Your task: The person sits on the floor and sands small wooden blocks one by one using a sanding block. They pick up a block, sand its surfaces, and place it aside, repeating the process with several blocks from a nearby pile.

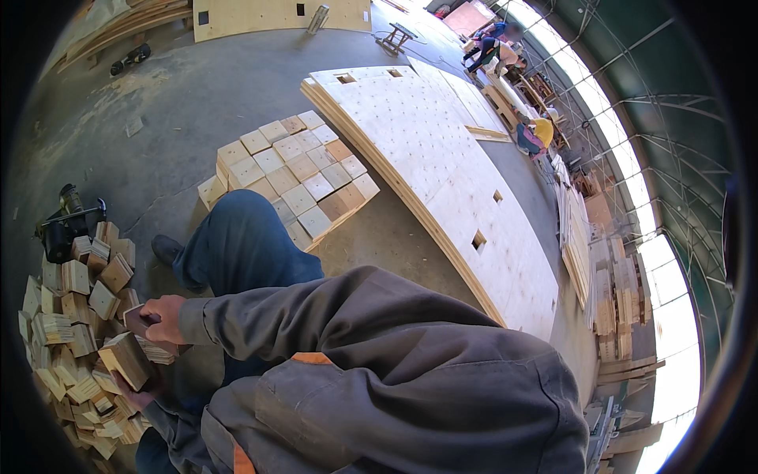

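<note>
My left hand (138, 393) grips a wooden block (129, 361) from below, by its near end. Just above it, my right hand (164, 319) is closed around a flat reddish-brown piece (136, 320), whose exact kind I cannot make out. The two hands are close together, over the edge of a heap of loose wooden blocks (75, 304) on the floor at the left. My fingers partly cover both held pieces.
Beyond my knee stands a neat stack of wooden blocks (302, 167). A black power tool (59, 235) sits by the heap. Large plywood sheets (442, 174) lie stacked to the right. Another person in yellow (541, 133) crouches farther off, near stacked timber (616, 292).
</note>
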Demonstrator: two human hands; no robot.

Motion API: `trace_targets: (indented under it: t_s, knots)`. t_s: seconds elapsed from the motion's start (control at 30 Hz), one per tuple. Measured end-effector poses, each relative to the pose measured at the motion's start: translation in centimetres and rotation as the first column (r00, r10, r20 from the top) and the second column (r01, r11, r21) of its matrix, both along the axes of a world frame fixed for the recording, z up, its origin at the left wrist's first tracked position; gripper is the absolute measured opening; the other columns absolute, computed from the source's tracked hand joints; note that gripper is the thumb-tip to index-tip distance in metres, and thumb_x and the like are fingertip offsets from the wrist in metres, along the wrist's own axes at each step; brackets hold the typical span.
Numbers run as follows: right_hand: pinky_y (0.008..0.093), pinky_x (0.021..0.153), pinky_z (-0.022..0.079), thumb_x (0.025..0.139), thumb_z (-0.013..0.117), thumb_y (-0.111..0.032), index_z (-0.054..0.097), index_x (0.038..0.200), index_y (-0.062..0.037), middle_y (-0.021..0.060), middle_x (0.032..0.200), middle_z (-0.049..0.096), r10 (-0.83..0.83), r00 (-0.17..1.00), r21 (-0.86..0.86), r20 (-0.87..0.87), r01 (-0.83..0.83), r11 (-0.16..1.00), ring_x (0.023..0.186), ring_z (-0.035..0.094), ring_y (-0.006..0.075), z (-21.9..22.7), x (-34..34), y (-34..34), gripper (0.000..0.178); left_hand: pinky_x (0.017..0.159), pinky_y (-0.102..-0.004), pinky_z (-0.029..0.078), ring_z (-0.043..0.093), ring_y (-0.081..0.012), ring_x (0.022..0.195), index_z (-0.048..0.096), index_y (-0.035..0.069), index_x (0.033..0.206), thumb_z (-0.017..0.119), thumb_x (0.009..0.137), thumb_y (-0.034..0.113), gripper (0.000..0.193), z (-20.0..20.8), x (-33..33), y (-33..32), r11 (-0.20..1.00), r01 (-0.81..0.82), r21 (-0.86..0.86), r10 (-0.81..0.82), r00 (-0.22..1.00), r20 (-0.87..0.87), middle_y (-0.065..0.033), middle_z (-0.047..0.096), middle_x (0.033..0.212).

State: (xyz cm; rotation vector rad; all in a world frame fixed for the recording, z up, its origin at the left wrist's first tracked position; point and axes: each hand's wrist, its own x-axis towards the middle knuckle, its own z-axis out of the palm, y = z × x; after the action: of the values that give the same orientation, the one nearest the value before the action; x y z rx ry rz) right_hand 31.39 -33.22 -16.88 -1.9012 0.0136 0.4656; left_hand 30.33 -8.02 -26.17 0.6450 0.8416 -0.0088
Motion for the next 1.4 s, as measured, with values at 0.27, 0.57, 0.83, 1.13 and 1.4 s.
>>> trace_targets:
  t_s: [0.27,0.57,0.83,1.13,1.4]
  knots:
    - [0.044,0.099,0.051,0.084,0.071,-0.035,0.061,0.135,-0.0046,0.0232,0.124,0.068,0.0,1.0,-0.005,0.005,0.0,1.0,0.116,0.064,0.0396,-0.2,-0.1,0.1,0.06,0.098,-0.0545,0.049,0.053,-0.0331,0.125,0.051,0.022,0.146,0.068,0.09,0.052,0.066,-2.2,0.3,1.2,0.999,0.031,0.019,-0.031,0.999,0.025,-0.011,0.053,0.141]
    - [0.0436,0.098,0.052,0.084,0.071,-0.034,0.062,0.134,-0.0035,0.0231,0.122,0.069,0.011,0.999,-0.004,0.045,-0.011,1.0,0.114,0.065,0.0397,0.2,-0.3,0.1,0.06,0.095,-0.0524,0.051,0.054,-0.0317,0.124,0.052,0.023,0.146,0.068,0.09,0.053,0.066,-3.8,0.4,1.6,0.992,0.015,0.127,-0.026,0.996,0.089,-0.0102,0.054,0.14]
    - [0.0441,0.098,0.052,0.084,0.072,-0.033,0.062,0.133,-0.0032,0.0231,0.121,0.069,0.004,0.999,-0.014,0.05,-0.003,1.0,0.112,0.066,0.0397,-0.3,-0.4,0.1,0.059,0.093,-0.0487,0.051,0.057,-0.0278,0.12,0.055,0.025,0.143,0.071,0.088,0.055,0.065,-2.9,0.6,1.4,1.0,0.025,0.003,-0.025,1.0,0.01,-0.0063,0.059,0.135]
    - [0.0458,0.101,0.05,0.086,0.071,-0.036,0.058,0.138,-0.0039,0.0239,0.126,0.066,0.047,0.999,-0.023,0.004,-0.047,0.999,0.118,0.062,0.0409,0.4,-0.7,-0.1,0.062,0.094,-0.053,0.051,0.055,-0.0303,0.122,0.055,0.027,0.143,0.069,0.089,0.05,0.061,-0.6,-0.1,0.1,0.998,-0.024,0.057,0.022,0.999,0.031,-0.007,0.055,0.139]
    - [0.0452,0.1,0.05,0.085,0.071,-0.036,0.059,0.137,-0.0038,0.024,0.125,0.066,0.052,0.999,-0.028,0.014,-0.052,0.998,0.117,0.063,0.0409,0.3,-0.7,0.3,0.062,0.096,-0.0534,0.05,0.052,-0.0306,0.126,0.054,0.028,0.144,0.071,0.087,0.049,0.063,0.3,-0.4,-0.1,0.998,-0.048,0.046,0.046,0.998,0.03,-0.0069,0.054,0.141]
